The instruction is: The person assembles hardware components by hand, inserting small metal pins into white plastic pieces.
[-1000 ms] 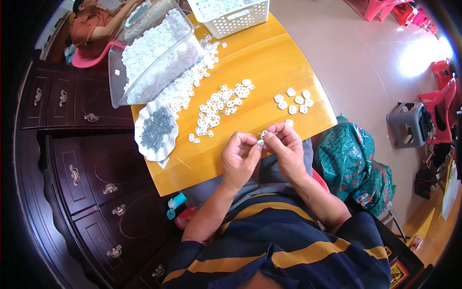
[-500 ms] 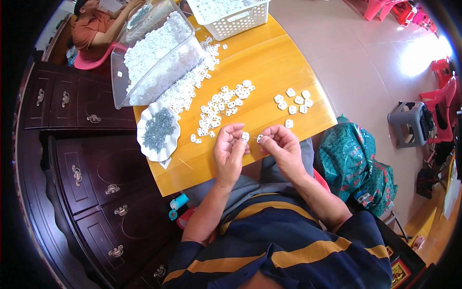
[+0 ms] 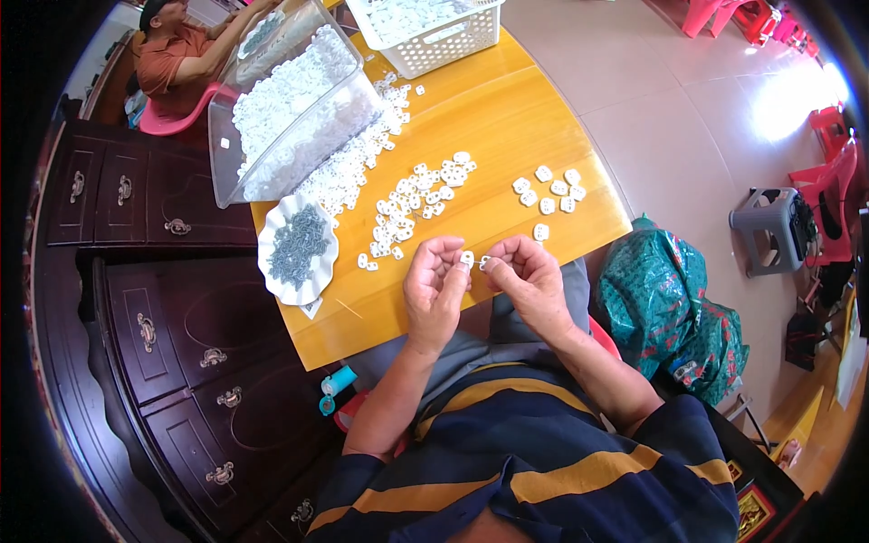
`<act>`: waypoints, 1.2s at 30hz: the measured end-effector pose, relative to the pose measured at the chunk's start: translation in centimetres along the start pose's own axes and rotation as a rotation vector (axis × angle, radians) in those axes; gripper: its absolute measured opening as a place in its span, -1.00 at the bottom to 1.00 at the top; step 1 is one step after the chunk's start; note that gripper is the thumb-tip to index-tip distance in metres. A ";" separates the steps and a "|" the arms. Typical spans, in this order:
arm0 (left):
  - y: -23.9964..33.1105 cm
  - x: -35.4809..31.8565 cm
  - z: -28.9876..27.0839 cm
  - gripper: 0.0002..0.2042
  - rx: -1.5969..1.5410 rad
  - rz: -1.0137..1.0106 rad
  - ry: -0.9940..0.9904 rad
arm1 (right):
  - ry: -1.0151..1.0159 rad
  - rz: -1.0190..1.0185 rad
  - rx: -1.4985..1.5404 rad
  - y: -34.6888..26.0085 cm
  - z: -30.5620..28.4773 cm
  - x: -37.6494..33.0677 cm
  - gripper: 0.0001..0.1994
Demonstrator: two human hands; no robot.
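Note:
My left hand (image 3: 434, 294) pinches a small white plastic piece (image 3: 467, 258) between thumb and forefinger, above the table's near edge. Close beside it, the thumb and forefinger of my right hand (image 3: 536, 288) grip another small white piece (image 3: 485, 261), partly covered by the fingers. A thin metal pin bridges the short gap between the two pieces; how deep it sits is too small to tell. Beyond my hands lie loose white two-holed pieces (image 3: 412, 201). Several thicker-looking white pieces (image 3: 558, 188) form a separate group at the right. A scalloped white dish (image 3: 267, 242) holds dark metal pins (image 3: 300, 242).
A clear bin (image 3: 226, 172) of white pieces lies tilted at the far left, with pieces spilled beside it. Behind stands a white perforated basket (image 3: 444, 50). Dark drawers (image 3: 172, 344) flank the left; green bags (image 3: 656, 299) sit at the right. Another person (image 3: 176, 59) sits far left.
My hands have come closer together, so the pin held at my right fingertips now reaches the piece in my left. The piles look unchanged.

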State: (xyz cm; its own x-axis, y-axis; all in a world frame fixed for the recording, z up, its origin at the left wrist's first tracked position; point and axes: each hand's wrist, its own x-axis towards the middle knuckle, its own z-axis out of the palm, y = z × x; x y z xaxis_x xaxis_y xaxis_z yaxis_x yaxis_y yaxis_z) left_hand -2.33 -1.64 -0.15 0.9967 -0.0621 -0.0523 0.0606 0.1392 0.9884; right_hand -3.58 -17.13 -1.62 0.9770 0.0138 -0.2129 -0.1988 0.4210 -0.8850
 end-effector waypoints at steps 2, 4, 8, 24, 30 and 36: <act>-0.1 0.0 0.0 -0.78 0.002 -0.001 0.005 | 0.004 -0.001 -0.007 0.0 0.0 0.0 -0.93; -0.4 -0.1 -0.2 -0.82 0.008 -0.008 -0.016 | 0.010 -0.013 -0.039 0.1 0.0 0.0 -0.92; -0.6 -0.1 -0.1 -0.86 0.013 0.008 -0.015 | 0.009 -0.021 -0.055 0.3 0.1 0.0 -0.93; 0.7 0.6 -0.8 -0.83 0.309 0.140 -0.161 | -0.132 0.176 0.118 0.3 -0.9 0.4 -0.83; 2.0 0.8 0.8 -0.62 0.595 0.380 -0.129 | -0.086 0.166 0.152 -0.6 -0.6 0.2 -0.81; 1.0 0.8 0.1 -0.62 0.684 0.438 -0.165 | -0.117 0.174 0.154 -0.3 -1.3 0.3 -0.82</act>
State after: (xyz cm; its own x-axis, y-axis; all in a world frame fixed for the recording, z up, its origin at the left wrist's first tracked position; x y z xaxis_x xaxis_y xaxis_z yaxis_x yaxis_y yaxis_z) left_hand -1.53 -1.67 0.86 0.8986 -0.2933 0.3265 -0.4304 -0.4439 0.7859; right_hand -3.28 -18.43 -1.92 0.9331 0.1997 -0.2991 -0.3595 0.5364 -0.7635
